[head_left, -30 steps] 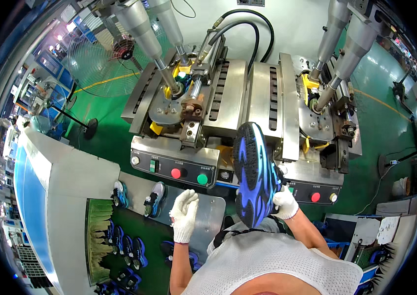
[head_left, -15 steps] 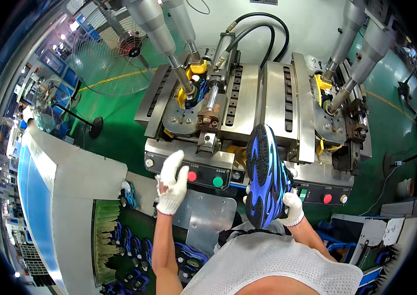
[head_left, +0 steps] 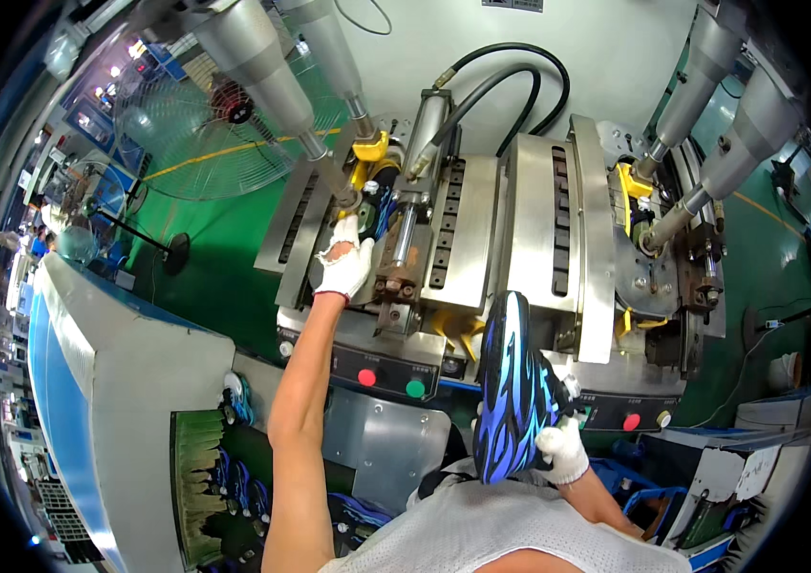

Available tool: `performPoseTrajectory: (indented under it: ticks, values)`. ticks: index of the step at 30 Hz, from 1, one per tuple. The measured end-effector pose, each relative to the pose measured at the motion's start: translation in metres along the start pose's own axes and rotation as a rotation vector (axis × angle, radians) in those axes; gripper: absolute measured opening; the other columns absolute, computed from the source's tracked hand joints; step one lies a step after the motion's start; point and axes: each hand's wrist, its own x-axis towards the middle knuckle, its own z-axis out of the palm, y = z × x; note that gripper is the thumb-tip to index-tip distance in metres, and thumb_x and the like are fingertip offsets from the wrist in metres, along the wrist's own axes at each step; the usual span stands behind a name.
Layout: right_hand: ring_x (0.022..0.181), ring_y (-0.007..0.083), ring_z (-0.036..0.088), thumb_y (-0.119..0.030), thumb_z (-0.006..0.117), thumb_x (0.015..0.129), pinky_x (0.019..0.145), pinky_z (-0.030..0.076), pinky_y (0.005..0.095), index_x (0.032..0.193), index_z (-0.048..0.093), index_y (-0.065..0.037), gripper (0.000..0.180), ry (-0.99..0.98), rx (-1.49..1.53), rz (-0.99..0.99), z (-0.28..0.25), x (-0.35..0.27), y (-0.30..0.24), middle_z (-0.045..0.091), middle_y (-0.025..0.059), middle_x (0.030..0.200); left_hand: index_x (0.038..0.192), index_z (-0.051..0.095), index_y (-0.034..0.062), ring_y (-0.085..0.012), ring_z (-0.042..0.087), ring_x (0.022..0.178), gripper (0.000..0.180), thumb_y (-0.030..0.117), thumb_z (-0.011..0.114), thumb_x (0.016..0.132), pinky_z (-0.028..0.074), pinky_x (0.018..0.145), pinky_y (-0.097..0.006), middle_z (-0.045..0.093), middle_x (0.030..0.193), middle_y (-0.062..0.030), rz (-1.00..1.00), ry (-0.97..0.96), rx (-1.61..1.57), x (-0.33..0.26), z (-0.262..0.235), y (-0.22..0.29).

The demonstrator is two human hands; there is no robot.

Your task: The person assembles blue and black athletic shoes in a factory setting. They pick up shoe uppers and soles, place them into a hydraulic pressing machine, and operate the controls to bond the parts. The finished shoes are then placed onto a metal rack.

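My right hand (head_left: 563,451), in a white knitted glove, grips a blue-and-black sports shoe (head_left: 511,392) near my body. The shoe hangs toe-to-heel along my line of sight, its blue flame-patterned side turned up. Stretched forward over the left press station (head_left: 315,263), my left hand (head_left: 343,267) wears a matching glove with a worn patch on its back. Its fingers are extended and the thumb stands apart. Just beyond the fingertips, another blue-and-black shoe (head_left: 384,201) sits under the metal press rods (head_left: 334,180), beside yellow pads (head_left: 370,148).
The right press station (head_left: 640,258) has its own rods and yellow pads. A front panel carries red (head_left: 366,377) and green buttons (head_left: 415,389). Black hoses (head_left: 558,86) arch behind. A fan (head_left: 224,105) stands far left; several shoes (head_left: 243,487) lie lower left.
My left hand has moved forward from above the button panel to the left station's shoe. The shoe in my right hand has come lower and turned, showing less of its sole.
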Motion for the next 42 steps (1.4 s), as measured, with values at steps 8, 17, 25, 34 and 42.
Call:
performPoseTrajectory:
  ticks: [8, 17, 25, 34, 42]
  values:
    - [0.096, 0.0189, 0.065, -0.01, 0.079, 0.08, 0.079, 0.054, 0.034, 0.148, 0.041, 0.0, 0.079, 0.073, -0.244, -0.03, -0.051, -0.017, 0.013, 0.067, 0.0112, 0.114, 0.147, 0.039, 0.0044, -0.0426, 0.058, 0.123, 0.079, 0.028, 0.078, 0.083, 0.046, 0.103, -0.049, 0.057, 0.135, -0.0273, -0.25, -0.054, 0.103, 0.075, 0.065, -0.004]
    - [0.058, 0.0066, 0.052, -0.009, 0.072, 0.081, 0.047, 0.041, 0.0245, 0.123, 0.056, -0.003, 0.045, 0.232, -0.256, -0.027, 0.02, 0.001, -0.002, 0.06, -0.0022, 0.08, 0.135, 0.054, 0.0125, -0.0389, 0.06, 0.123, 0.066, 0.042, 0.075, 0.079, 0.047, 0.102, -0.048, 0.063, 0.131, -0.0202, -0.328, -0.17, 0.053, 0.106, -0.04, 0.037]
    - [0.09, 0.0148, 0.068, -0.013, 0.07, 0.091, 0.077, 0.06, 0.0353, 0.127, 0.056, -0.013, 0.039, -0.007, -0.282, 0.01, 0.13, 0.108, -0.004, 0.067, 0.0022, 0.102, 0.131, 0.055, -0.0013, -0.022, 0.067, 0.101, 0.061, 0.015, 0.081, 0.078, 0.053, 0.092, -0.035, 0.067, 0.111, -0.0147, -0.39, 0.2, -0.299, -0.091, -0.191, 0.079]
    - [0.069, 0.0194, 0.057, -0.004, 0.078, 0.071, 0.061, 0.044, 0.0375, 0.095, 0.061, -0.004, 0.029, 0.24, -0.649, -0.15, 0.243, 0.413, 0.04, 0.058, 0.0063, 0.075, 0.125, 0.058, 0.0002, -0.0331, 0.064, 0.103, 0.062, 0.017, 0.083, 0.071, 0.049, 0.096, -0.043, 0.066, 0.112, -0.016, -1.008, 0.127, -0.147, -0.389, -0.177, 0.069]
    - [0.105, 0.0329, 0.071, -0.019, 0.061, 0.081, 0.09, 0.055, 0.0393, 0.103, 0.073, 0.0, 0.032, 0.461, -1.743, -0.421, 0.194, 0.537, 0.088, 0.073, 0.0221, 0.109, 0.13, 0.054, 0.0014, -0.0393, 0.061, 0.11, 0.069, 0.018, 0.087, 0.071, 0.046, 0.099, -0.047, 0.063, 0.118, -0.0206, -1.4, 0.11, 0.07, -0.555, -0.064, 0.101]
